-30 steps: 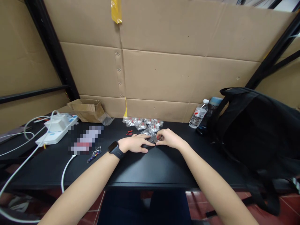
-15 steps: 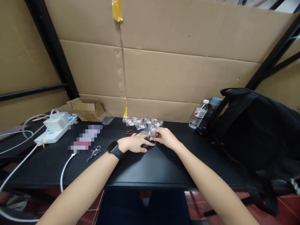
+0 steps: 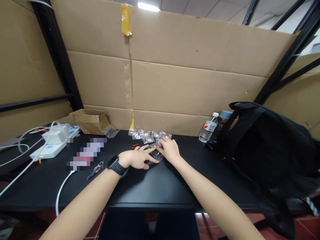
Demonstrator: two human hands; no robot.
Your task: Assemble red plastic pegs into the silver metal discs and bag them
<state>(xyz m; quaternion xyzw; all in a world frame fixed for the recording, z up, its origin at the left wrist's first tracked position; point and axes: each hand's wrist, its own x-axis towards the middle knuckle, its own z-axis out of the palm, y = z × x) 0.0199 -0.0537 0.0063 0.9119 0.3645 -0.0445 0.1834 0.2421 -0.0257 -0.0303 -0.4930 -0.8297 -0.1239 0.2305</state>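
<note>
A small clear plastic bag (image 3: 158, 156) with a red piece near its top lies on the black desk between my hands. My left hand (image 3: 137, 158), with a dark watch on its wrist, is spread flat, index and middle fingertips resting on the bag's left side. Over the bag's upper right, my right hand (image 3: 170, 150) has its fingers curled and pinched at the bag; its fingertips are partly hidden. Behind them are several clear packets (image 3: 149, 138) holding round silvery items with red pieces. Small red ties (image 3: 135, 145) lie just beyond my left hand.
On the left are a white power strip (image 3: 47, 149) with cables, an open cardboard box (image 3: 91, 122), a blurred-out phone-like object (image 3: 87, 154) and a keyring (image 3: 95, 170). A water bottle (image 3: 208, 129), a darker bottle (image 3: 225, 115) and a black backpack (image 3: 267, 150) stand right. Cardboard (image 3: 175, 86) walls the back.
The view has tilted up slightly. My hands have moved a little nearer and left, and more of the clear bag shows between them. My left fingers are spread wider.
</note>
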